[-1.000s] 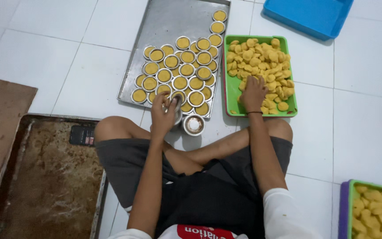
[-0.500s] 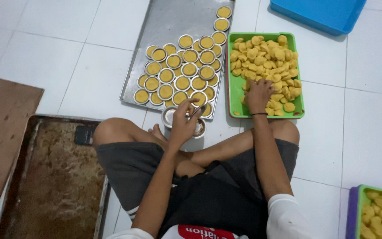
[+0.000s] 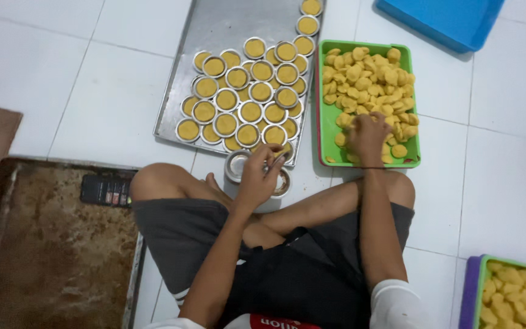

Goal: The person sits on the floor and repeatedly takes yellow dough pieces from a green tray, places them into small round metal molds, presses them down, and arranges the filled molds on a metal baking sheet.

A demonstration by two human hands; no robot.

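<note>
Seated cross-legged on a white tiled floor (image 3: 506,183), my left hand (image 3: 260,173) closes its fingers on a small round tin (image 3: 237,164), just below the steel tray (image 3: 226,24) of roughly two dozen filled tins. My right hand (image 3: 368,135), fingers curled, digs into yellow dough pieces (image 3: 366,67) in the green tray (image 3: 326,122); whether it grips one I cannot tell.
</note>
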